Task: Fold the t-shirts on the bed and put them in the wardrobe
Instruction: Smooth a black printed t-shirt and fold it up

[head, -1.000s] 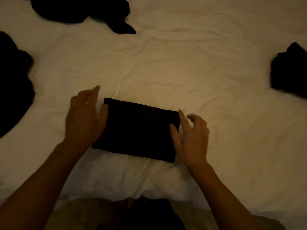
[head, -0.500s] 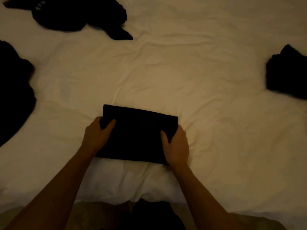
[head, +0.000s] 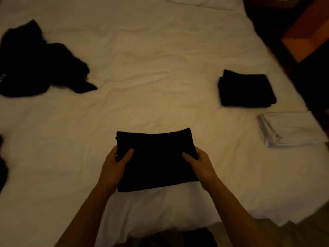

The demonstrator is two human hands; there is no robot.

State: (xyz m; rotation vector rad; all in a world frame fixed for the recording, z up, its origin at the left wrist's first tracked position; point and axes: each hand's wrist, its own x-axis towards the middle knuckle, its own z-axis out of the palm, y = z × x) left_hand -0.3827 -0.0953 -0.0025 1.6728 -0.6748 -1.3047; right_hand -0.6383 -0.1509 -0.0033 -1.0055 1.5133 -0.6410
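The folded black t-shirt [head: 156, 157] sat between the two hands, over the near part of the bed [head: 160, 77]. The left hand [head: 114, 166] gripped its left edge, thumb on top and fingers hidden beneath; the right hand [head: 201, 164] gripped its right edge the same way. Whether the shirt touched the sheet could not be told. Its long axis ran left to right, its far edge tilted slightly up to the right.

Counted from that shirt: one neat black folded stack [head: 246, 89] lay well to its right and farther back; one white folded item [head: 292, 129] lay to its right, near the bed's edge; one crumpled black heap [head: 41, 63] lay far to its left and back. A dark scrap [head: 2, 168] showed at the left border, unclear.
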